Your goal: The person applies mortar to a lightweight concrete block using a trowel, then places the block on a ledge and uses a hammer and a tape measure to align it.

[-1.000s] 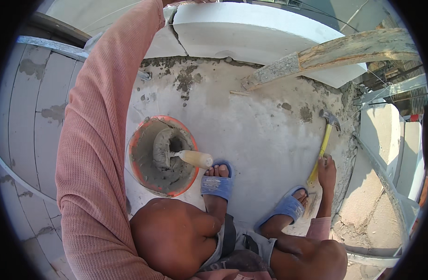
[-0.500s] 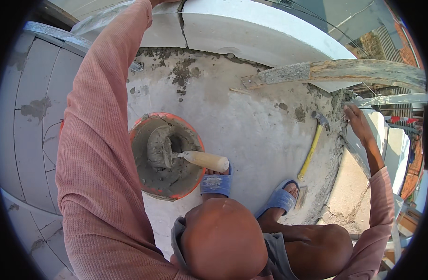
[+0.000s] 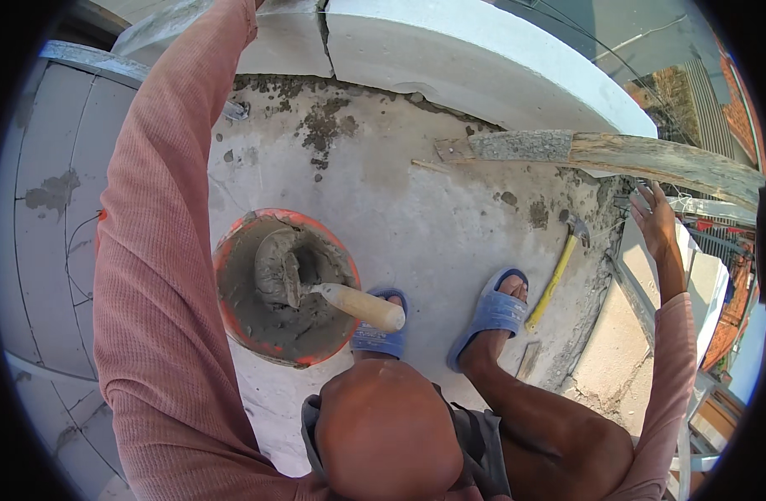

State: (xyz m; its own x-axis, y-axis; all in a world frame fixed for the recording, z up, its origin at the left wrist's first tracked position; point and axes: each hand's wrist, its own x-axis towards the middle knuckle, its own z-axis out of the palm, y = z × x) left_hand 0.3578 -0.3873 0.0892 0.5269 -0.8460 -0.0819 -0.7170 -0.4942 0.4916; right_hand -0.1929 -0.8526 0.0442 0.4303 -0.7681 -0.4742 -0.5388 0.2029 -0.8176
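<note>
My left arm (image 3: 161, 209) in a pink sleeve reaches up past the top edge, beside the white block wall (image 3: 483, 63); that hand is out of the picture. On the right, my right hand (image 3: 657, 224) is raised with its fingers stretched and slightly apart. Its fingertips come up to the lower edge of a worn wooden plank (image 3: 650, 163); whether they touch it I cannot tell. Below my left arm stands an orange bucket (image 3: 224, 250) of wet grey mortar (image 3: 274, 330). A mortar-coated trowel (image 3: 362, 306) rests in it, its wooden handle over the rim.
A hammer (image 3: 558, 280) with a yellow handle lies on the concrete floor (image 3: 433, 225) by my right sandal (image 3: 495, 313). Pale blocks (image 3: 637, 367) line the right edge, with roofs beyond. Grey panels (image 3: 53, 250) stand at the left. A small wood scrap (image 3: 529, 361) lies near my foot.
My right hand has lifted off the corner by the blocks, and its fingers have straightened toward the plank. The left hand has gone out of view. My right foot has shifted.
</note>
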